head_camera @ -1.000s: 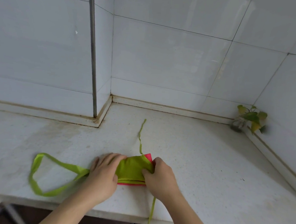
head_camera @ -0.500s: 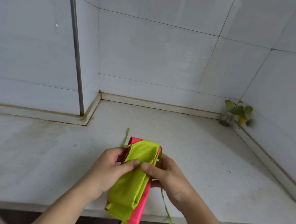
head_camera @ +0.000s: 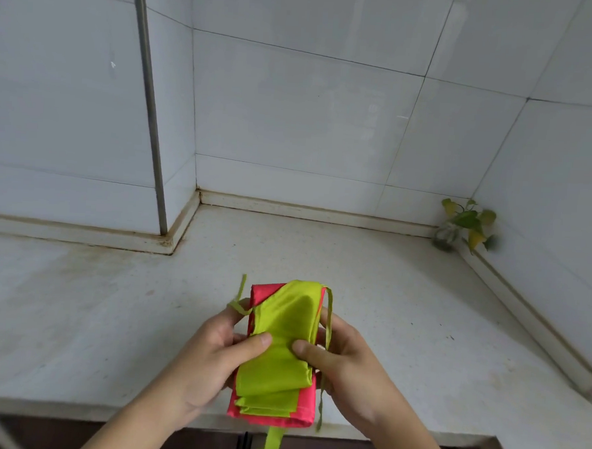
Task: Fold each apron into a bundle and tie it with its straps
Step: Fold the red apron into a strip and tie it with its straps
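Apron point(head_camera: 277, 354) is folded to a long pink-and-green bundle, held up off the counter point(head_camera: 403, 315) between both hands, near its front edge. Folding looks done; by my reading the tying step is about to begin, with no strap yet wound round the bundle. Left hand point(head_camera: 208, 360) grips the bundle's left side, thumb pressed on the green face, fingers curled behind, and a thin strap point(head_camera: 239, 300) loops over its upper fingers and sticks up. Right hand point(head_camera: 345, 361) grips the right side the same way, thumb on top; another thin strap point(head_camera: 328, 329) runs down along its fingers and hangs below. A wider green band point(head_camera: 273, 443) dangles under the bundle. The next move likely calls for one hand to keep the folds pinched tight while the other frees a strap and winds it across; slack grip would let the slippery layers fan out.

The counter is pale stone, stained toward the left. White tiled walls point(head_camera: 294, 104) meet in a corner behind. A metal pipe point(head_camera: 149, 113) runs down the left wall. A small leafy plant point(head_camera: 466, 223) sits in the far right corner.
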`<state>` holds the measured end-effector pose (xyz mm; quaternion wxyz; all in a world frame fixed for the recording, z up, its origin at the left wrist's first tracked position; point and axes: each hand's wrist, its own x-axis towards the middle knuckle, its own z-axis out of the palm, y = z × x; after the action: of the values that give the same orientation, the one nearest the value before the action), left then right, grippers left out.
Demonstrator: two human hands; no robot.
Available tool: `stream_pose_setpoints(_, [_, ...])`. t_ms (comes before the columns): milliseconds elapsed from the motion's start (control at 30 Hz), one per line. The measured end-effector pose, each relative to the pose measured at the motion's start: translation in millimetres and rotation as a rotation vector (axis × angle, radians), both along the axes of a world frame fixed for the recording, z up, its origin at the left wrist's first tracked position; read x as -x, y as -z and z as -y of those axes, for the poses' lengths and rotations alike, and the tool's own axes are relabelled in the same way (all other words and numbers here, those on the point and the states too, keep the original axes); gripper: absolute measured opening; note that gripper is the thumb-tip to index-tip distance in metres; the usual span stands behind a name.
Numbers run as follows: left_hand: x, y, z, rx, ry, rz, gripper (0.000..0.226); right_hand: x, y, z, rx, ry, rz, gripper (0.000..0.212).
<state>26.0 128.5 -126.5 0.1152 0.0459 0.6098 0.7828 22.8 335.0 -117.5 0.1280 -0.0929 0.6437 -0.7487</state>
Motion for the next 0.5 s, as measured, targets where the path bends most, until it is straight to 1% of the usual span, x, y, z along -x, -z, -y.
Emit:
stream_pose_setpoints(67, [-3.0,-0.8,-1.1,-0.125,0.013,0.032,0.042,-3.5,-2.9,0.8,0.127,0.010,-0.013,0.031])
stream_pose_setpoints(133, [-3.9,0.5,0.7,-0.168,0.059,0.052,0.059,-5.7,-6.0,0.2,0.124,0.058,-0.073,0.026])
stream_pose_setpoints(167, [-4.6,0.1,1.6,-0.185,0.075,0.058,0.064,-7.2,-8.6,0.2,0.099,0.084,-0.101,0.033])
stream_pose_setpoints(200, [-5.9,-2.4,2.5,-0.226,0.092,0.070,0.064,-8.7,-12.4,0.2,0.078,0.101,-0.125,0.040])
stream_pose_setpoints(233, [-7.5,-3.7,3.7,-0.283,0.113,0.088,0.060,-11.0,-16.8,-0.6,0.061,0.119,-0.147,0.043])
stream_pose_setpoints(300, [-11.2,-11.0,5.1,-0.373,0.154,0.155,0.055,-14.8,-25.6,-2.5,0.019,0.134,-0.204,0.039])
stream_pose_setpoints(367, [-12.5,-14.6,4.6,-0.361,0.170,0.229,0.058,-19.2,-32.9,-4.7,-0.039,0.140,-0.249,0.042])
stream_pose_setpoints(400, [-15.0,-17.4,2.4,-0.343,0.151,0.271,0.059,-21.3,-35.7,-5.8,-0.067,0.147,-0.270,0.047])
stream_pose_setpoints(433, [-17.2,-17.8,0.4,-0.335,0.118,0.302,0.055,-23.4,-38.1,-6.7,-0.090,0.154,-0.291,0.053])
stream_pose_setpoints(500, [-26.0,-16.0,-1.8,-0.254,0.060,0.328,0.038,-29.3,-44.3,-7.5,-0.111,0.176,-0.328,0.061])
